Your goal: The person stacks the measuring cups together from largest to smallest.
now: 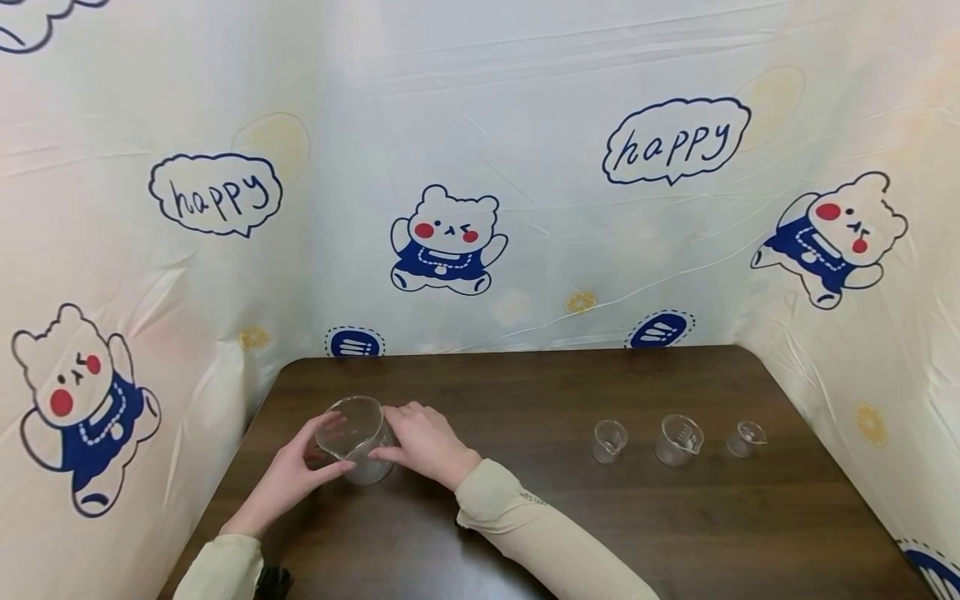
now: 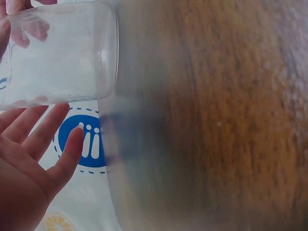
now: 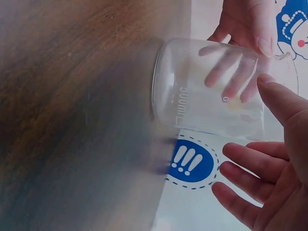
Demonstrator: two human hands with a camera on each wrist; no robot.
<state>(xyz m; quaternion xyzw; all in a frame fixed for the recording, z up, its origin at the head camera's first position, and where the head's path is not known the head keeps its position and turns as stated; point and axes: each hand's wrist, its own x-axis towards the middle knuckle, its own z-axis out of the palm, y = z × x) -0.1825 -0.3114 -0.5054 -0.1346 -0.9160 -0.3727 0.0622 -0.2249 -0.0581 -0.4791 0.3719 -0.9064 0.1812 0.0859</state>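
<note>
A large clear glass beaker (image 1: 358,429) stands upright at the left of the table, between both hands. "500ml" is printed low on its wall in the right wrist view. My left hand (image 1: 288,479) holds its left side, thumb in front and fingers curving round behind; those fingers show through the glass (image 3: 192,91). On the opposite side my right hand (image 1: 431,442) has its thumb across the front wall and its fingers spread along the far side. Contact of each right fingertip is hard to make out.
Three smaller clear beakers stand in a row on the table's right: a narrow one (image 1: 609,442), a wider one (image 1: 679,442) and a tiny one (image 1: 746,439). The dark wooden table (image 1: 525,508) has rounded far corners. A printed curtain (image 1: 555,250) hangs around its back and sides.
</note>
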